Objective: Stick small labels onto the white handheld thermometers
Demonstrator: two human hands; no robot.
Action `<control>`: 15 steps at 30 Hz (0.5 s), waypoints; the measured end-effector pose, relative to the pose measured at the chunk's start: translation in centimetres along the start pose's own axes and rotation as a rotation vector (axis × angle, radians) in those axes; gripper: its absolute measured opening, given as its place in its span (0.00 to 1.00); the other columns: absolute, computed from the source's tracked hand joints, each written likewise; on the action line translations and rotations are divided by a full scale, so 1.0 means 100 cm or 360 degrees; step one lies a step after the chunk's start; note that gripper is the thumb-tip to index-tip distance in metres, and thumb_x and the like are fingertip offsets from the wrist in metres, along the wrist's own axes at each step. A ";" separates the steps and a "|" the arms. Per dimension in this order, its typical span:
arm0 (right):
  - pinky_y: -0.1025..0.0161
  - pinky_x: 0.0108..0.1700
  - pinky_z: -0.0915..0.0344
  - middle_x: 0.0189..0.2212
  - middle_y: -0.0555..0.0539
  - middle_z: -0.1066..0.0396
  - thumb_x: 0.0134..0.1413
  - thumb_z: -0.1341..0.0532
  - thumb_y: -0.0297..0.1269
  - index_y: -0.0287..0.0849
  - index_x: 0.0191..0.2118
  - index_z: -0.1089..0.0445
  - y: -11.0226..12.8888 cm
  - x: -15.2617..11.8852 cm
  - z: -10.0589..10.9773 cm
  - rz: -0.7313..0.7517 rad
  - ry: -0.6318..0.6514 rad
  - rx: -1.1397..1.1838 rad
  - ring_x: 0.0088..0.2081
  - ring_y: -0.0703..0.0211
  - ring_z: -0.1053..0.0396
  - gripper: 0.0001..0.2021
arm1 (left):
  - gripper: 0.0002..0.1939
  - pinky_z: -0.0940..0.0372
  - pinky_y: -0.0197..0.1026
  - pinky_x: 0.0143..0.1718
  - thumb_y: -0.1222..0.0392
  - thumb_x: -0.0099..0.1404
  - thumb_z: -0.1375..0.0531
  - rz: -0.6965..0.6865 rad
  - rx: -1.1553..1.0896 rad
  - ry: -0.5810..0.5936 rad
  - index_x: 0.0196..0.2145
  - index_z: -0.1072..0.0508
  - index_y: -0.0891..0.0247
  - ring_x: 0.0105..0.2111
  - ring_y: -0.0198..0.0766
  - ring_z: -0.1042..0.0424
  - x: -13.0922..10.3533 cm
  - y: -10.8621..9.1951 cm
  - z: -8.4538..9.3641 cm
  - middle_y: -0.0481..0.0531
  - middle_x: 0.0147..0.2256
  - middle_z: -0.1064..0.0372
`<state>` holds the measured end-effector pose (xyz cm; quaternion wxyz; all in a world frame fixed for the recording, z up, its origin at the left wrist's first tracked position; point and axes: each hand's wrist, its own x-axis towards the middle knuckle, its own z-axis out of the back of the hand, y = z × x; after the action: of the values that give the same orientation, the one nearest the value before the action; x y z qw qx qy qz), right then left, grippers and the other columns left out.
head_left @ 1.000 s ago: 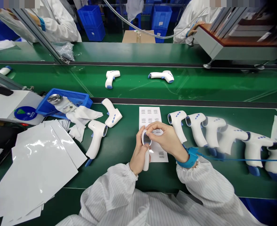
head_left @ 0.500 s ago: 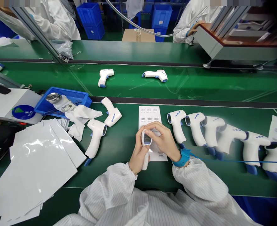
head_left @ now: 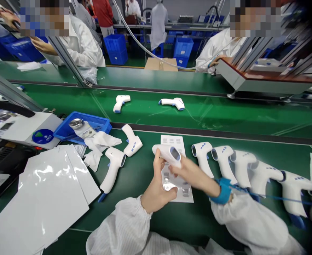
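Note:
A white infrared thermometer is raised over a white label sheet, its dark screen facing up. My right hand, with a blue wrist strap, holds the thermometer from below on its right side. My left hand has thumb and fingers spread apart; its fingertips are at the thermometer's underside, and it is not gripping it. Several thermometers stand in a row to the right of the sheet. Two more, one nearer me and one behind it, lie to the left.
Glossy white sheets cover the left side. Behind them are crumpled wipes and a blue tray. Two thermometers lie on the green belt. Across it, people in white work beside a metal-framed stand.
The thermometer has turned from upright to roughly sideways and been lifted. My left hand has opened from around it, and my right hand has moved beneath it. The head view has tilted up.

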<state>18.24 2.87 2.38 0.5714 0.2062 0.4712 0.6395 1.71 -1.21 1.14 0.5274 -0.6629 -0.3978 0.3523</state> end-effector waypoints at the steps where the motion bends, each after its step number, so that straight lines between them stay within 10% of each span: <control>1: 0.58 0.34 0.29 0.38 0.46 0.25 0.53 0.41 0.33 0.45 0.52 0.38 -0.001 0.017 0.018 -0.0049 -0.0151 -0.0148 0.32 0.53 0.26 0.20 | 0.53 0.58 0.54 0.64 0.70 0.58 0.41 0.0034 0.0083 -0.0052 0.66 0.72 0.46 0.66 0.49 0.58 0.000 0.000 0.004 0.54 0.66 0.58; 7: 0.54 0.45 0.37 0.46 0.32 0.32 0.57 0.40 0.36 0.33 0.46 0.35 0.000 0.129 0.115 -0.0244 -0.0922 -0.0716 0.47 0.48 0.33 0.14 | 0.31 0.53 0.55 0.62 0.53 0.66 0.44 0.0405 0.0135 -0.0203 0.64 0.49 0.50 0.62 0.52 0.48 -0.007 -0.003 0.025 0.57 0.59 0.47; 15: 0.51 0.47 0.31 0.51 0.42 0.33 0.61 0.41 0.40 0.39 0.53 0.35 0.030 0.222 0.103 0.0006 -0.0944 -0.0457 0.47 0.54 0.31 0.17 | 0.22 0.43 0.51 0.55 0.48 0.62 0.42 0.0418 -0.0019 -0.0426 0.53 0.31 0.56 0.53 0.52 0.37 -0.003 0.013 0.039 0.59 0.48 0.35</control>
<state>19.04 27.48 3.67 0.7057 0.3018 0.1889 0.6125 -1.66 0.03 -0.87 0.4154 -0.6595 -0.3764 0.5008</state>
